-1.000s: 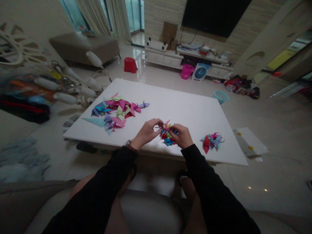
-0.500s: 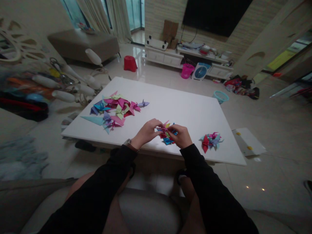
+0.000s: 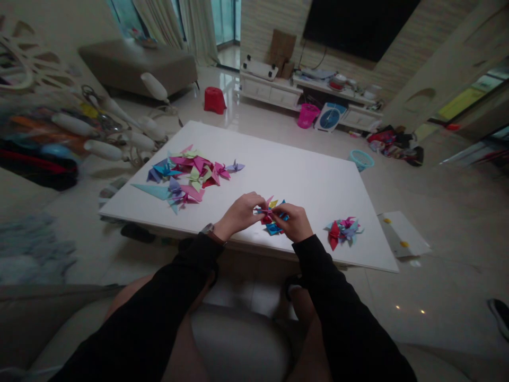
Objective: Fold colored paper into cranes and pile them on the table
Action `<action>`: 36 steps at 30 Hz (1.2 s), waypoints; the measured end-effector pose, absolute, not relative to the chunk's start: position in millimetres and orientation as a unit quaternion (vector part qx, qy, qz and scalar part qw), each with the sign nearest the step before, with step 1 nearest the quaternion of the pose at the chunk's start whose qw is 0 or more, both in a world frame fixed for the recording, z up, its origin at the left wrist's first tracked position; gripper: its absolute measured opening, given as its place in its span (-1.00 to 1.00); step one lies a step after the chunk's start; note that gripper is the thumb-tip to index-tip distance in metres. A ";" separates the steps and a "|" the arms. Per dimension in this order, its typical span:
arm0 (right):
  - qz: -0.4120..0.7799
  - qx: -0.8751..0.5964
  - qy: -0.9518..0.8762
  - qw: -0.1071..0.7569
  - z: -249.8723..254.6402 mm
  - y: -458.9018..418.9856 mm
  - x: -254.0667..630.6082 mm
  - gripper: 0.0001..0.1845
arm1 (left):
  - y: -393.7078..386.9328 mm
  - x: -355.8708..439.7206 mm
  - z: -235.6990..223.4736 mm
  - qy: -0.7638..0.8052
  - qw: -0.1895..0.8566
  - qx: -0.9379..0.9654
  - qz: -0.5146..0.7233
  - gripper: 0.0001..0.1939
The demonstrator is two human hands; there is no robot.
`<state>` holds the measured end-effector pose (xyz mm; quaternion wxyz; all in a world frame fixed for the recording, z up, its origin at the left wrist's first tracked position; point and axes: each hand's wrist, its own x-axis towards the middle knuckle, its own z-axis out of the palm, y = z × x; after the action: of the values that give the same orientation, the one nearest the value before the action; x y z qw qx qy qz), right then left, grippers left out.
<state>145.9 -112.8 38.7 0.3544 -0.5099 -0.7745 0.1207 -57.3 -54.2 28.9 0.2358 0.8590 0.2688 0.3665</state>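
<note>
Both my hands meet above the front edge of the white table, pinching a small pink paper crane (image 3: 268, 211) between them. My left hand (image 3: 247, 212), with a watch at the wrist, is closed on its left side. My right hand (image 3: 293, 219) is closed on its right side. Fingers cover much of the crane. Just below and behind them lie several folded paper cranes (image 3: 274, 229) in blue, red and yellow. A large heap of paper cranes (image 3: 194, 170) lies to the left, and a smaller cluster of cranes (image 3: 345, 232) to the right.
The white table (image 3: 294, 164) spans the space before me. A floor lamp (image 3: 137, 139) with white shades stands at its left. Beyond are a red stool (image 3: 214, 100), a pink bucket (image 3: 308, 115) and a box fan (image 3: 329, 116). A blue basket (image 3: 361, 159) sits past the far right corner.
My hands stay together on the pink crane, with only slight finger movement. The view has shifted a little; the piles on the table lie as before.
</note>
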 end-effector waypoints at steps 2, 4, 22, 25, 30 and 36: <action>0.121 -0.510 -0.774 0.356 38.3 -112.8 146.0 -0.92 | -53.9 -58.1 29.2 0.267 0.238 0.857 0.370 -0.87; 0.120 -0.508 -0.774 0.358 37.5 -112.7 146.2 -0.91 | -53.5 -58.9 29.3 0.264 0.246 0.856 0.372 -0.89; 0.101 -0.499 -0.783 0.356 36.5 -112.3 147.3 -0.92 | -46.6 -63.9 28.7 0.258 0.224 0.866 0.364 -0.93; 0.101 -0.498 -0.782 0.360 37.3 -112.5 146.9 -0.93 | -45.8 -64.4 29.3 0.257 0.221 0.873 0.350 -0.96; 0.103 -0.495 -0.782 0.363 39.5 -113.6 146.9 -0.96 | -43.2 -66.7 28.8 0.255 0.215 0.878 0.343 -0.97; 0.084 -0.512 -0.765 0.382 44.6 -115.6 145.0 -0.93 | -42.5 -68.8 30.0 0.262 0.192 0.880 0.346 -0.96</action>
<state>145.0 -115.6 44.6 0.3820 -0.5119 -0.7649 0.0838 -68.8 -42.5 30.0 0.1920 0.8803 0.2617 0.3459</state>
